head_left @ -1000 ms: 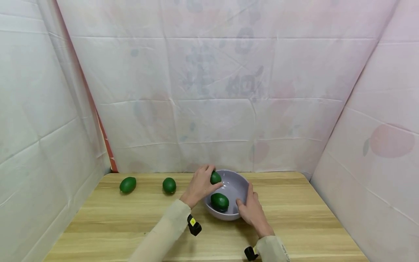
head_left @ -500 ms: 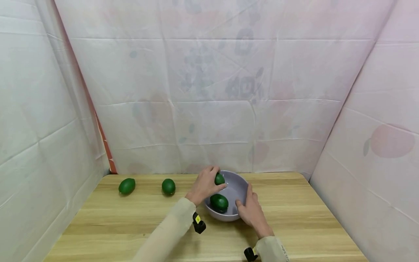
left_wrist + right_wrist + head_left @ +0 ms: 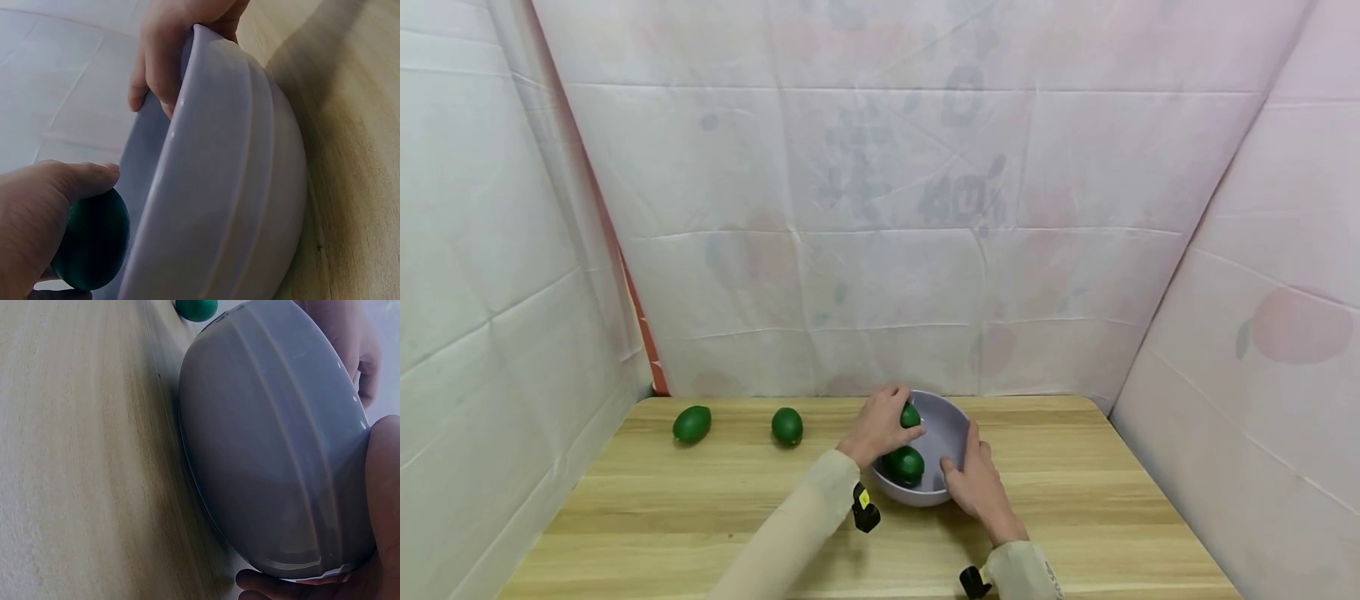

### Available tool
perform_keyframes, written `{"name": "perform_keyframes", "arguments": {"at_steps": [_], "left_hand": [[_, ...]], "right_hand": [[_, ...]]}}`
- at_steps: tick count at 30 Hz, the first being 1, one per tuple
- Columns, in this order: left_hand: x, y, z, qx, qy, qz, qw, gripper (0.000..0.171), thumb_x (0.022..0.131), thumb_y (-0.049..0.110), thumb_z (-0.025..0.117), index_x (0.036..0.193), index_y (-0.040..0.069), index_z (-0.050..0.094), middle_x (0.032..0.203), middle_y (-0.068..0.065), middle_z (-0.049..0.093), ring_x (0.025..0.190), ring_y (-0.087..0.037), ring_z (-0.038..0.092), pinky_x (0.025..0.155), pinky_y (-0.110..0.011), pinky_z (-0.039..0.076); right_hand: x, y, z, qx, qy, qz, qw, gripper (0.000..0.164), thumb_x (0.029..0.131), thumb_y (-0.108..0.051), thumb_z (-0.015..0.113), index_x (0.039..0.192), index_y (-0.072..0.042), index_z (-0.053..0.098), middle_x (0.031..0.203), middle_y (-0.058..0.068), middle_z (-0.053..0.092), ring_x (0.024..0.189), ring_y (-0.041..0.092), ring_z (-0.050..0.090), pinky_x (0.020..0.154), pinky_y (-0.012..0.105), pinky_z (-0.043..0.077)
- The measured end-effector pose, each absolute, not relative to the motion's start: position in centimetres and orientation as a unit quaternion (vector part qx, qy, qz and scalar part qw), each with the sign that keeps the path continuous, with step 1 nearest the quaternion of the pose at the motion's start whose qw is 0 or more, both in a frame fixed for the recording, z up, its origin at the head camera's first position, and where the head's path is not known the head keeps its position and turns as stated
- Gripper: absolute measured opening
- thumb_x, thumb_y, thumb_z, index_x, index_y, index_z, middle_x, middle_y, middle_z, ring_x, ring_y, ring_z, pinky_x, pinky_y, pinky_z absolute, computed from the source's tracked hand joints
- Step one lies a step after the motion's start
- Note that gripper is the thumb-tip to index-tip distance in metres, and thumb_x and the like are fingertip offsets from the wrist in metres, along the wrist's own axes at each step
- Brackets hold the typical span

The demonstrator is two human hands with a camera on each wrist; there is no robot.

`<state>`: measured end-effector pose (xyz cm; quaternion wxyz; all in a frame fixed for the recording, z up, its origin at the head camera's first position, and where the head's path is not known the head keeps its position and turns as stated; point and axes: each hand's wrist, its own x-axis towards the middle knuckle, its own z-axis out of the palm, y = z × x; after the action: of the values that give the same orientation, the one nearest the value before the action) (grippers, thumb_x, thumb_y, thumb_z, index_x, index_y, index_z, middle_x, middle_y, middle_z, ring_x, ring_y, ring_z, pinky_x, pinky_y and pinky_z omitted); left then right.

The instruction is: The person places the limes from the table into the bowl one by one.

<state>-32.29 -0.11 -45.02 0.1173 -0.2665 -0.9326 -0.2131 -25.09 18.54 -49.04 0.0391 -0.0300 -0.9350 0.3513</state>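
My left hand [image 3: 880, 427] holds a dark green lime [image 3: 911, 415] over the left side of a lavender bowl [image 3: 946, 433]. In the left wrist view, thumb and fingers wrap the lime [image 3: 94, 240] right by the bowl's rim [image 3: 164, 169]. Inside the bowl, toward its near left, lies another lime [image 3: 904, 468], partly covered by the left thumb. My right hand [image 3: 979, 483] grips the bowl's right side, thumb over the rim and fingers along the outer wall [image 3: 262, 444].
Two more limes rest on the wooden table [image 3: 662, 517] to the left: one lime [image 3: 787, 426] close to the bowl, the other lime [image 3: 692, 424] near the far left corner. A pale printed cloth [image 3: 880, 275] hangs behind the table and along both sides.
My left hand has moved right with its lime, from the bowl's left rim to further over the inside. The right hand and the bowl have stayed in place.
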Motion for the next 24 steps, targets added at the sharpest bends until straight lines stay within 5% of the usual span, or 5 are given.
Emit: {"name": "perform_keyframes", "arguments": {"at_steps": [5, 16, 24], "left_hand": [[-32.4, 0.3, -45.9, -0.266, -0.936, -0.201, 0.112, 0.053, 0.089, 0.042, 0.077, 0.129, 0.010, 0.061, 0.125, -0.011, 0.066, 0.108, -0.025, 0.065, 0.086, -0.037, 0.057], [-32.7, 0.7, -47.1, -0.264, -0.945, -0.159, 0.111, 0.047, 0.089, 0.045, 0.076, 0.120, 0.013, 0.062, 0.117, -0.007, 0.067, 0.097, -0.019, 0.063, 0.078, -0.033, 0.053], [-33.1, 0.7, -47.4, -0.251, -0.952, -0.139, 0.103, 0.044, 0.090, 0.046, 0.074, 0.121, 0.016, 0.063, 0.115, -0.004, 0.068, 0.105, -0.020, 0.064, 0.089, -0.036, 0.053]], "right_hand": [[-25.0, 18.6, -49.3, -0.027, -0.934, 0.353, 0.042, 0.086, 0.101, -0.025, 0.052, 0.161, 0.003, -0.002, 0.152, 0.041, 0.029, 0.133, 0.057, 0.047, 0.107, 0.066, 0.042], [-25.0, 18.6, -49.7, -0.023, -0.933, 0.356, 0.047, 0.086, 0.101, -0.025, 0.053, 0.161, 0.002, -0.002, 0.152, 0.041, 0.029, 0.134, 0.056, 0.047, 0.108, 0.065, 0.042], [-25.2, 18.7, -49.4, -0.026, -0.933, 0.356, 0.041, 0.086, 0.101, -0.025, 0.053, 0.161, 0.003, -0.002, 0.152, 0.041, 0.030, 0.134, 0.055, 0.047, 0.108, 0.066, 0.042]]}}
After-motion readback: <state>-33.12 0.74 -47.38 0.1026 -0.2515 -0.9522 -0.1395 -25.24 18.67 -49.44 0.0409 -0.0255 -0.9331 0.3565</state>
